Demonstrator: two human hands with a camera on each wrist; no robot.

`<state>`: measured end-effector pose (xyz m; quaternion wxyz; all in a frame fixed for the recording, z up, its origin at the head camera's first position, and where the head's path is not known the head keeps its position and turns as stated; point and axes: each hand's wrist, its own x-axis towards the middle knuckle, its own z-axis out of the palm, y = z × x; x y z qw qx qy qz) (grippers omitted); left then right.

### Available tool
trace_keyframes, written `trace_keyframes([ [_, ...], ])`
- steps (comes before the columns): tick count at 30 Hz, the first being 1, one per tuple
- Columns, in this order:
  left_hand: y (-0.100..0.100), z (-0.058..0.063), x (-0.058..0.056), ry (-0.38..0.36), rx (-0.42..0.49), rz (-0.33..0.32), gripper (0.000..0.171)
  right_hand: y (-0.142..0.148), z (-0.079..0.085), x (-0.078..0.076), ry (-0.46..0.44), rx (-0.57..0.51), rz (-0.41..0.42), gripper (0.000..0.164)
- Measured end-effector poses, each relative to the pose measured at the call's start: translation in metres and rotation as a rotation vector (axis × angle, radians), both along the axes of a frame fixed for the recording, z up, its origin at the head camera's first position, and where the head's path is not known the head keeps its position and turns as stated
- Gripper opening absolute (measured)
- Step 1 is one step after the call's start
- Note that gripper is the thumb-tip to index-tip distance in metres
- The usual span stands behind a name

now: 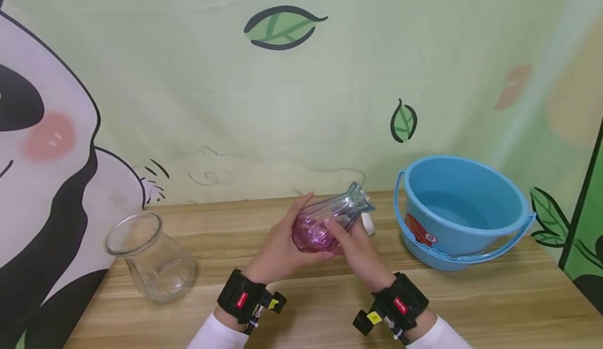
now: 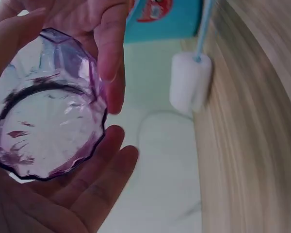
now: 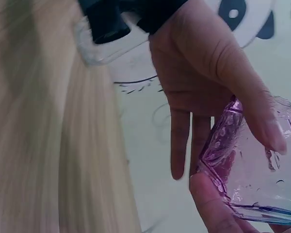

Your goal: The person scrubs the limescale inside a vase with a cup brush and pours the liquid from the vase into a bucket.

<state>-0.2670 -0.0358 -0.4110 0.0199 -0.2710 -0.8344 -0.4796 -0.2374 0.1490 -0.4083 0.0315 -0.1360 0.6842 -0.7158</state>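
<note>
A faceted glass vase (image 1: 313,229), purple at its base and blue-grey toward the flared neck, is held above the table, tilted with its mouth up to the right. My left hand (image 1: 278,247) grips the rounded base from the left, thumb along its upper side. From the right, my right hand (image 1: 360,252) holds the body, its thumb laid across the glass and its fingers mostly hidden behind. The left wrist view looks straight at the scalloped vase bottom (image 2: 51,133). Purple side facets (image 3: 223,141) show beneath the right thumb in the right wrist view.
A wide clear glass jar (image 1: 162,270) stands on the wooden table (image 1: 301,317) at the left. To the right is a blue bucket (image 1: 461,241) with its handle down. A white sponge brush (image 2: 189,82) with a thin blue handle lies behind my right hand. A printed cloth (image 1: 301,103) hangs behind.
</note>
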Motion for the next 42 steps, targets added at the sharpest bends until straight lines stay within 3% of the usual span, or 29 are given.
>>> trace_keyframes([
  [6,-0.021,-0.009,-0.002,-0.022,-0.055,0.042,0.108,-0.021,-0.004,-0.006,0.012,0.119,-0.018,0.069],
  [11,-0.036,-0.007,-0.005,-0.054,-0.094,0.107,0.108,-0.039,0.017,-0.003,0.041,0.233,-0.042,0.074],
  [13,-0.042,-0.005,-0.005,-0.069,-0.106,0.133,0.106,-0.047,0.018,-0.006,0.063,0.277,-0.037,0.076],
  [18,-0.061,0.0,-0.009,-0.041,-0.148,0.187,0.098,-0.069,-0.005,-0.029,0.145,0.335,-0.004,0.077],
  [24,-0.084,0.002,-0.017,-0.014,-0.217,0.282,0.089,-0.099,-0.01,-0.043,0.168,0.4,-0.005,0.078],
  [28,-0.096,0.001,-0.023,-0.032,-0.223,0.383,0.085,-0.116,-0.01,-0.051,0.11,0.359,0.027,0.079],
  [37,-0.115,-0.007,-0.029,-0.08,-0.137,0.603,0.087,-0.147,-0.024,-0.061,-0.035,0.11,0.147,0.065],
  [42,-0.122,-0.011,-0.03,-0.06,-0.113,0.677,0.089,-0.16,-0.033,-0.059,-0.138,-0.002,0.129,0.06],
])
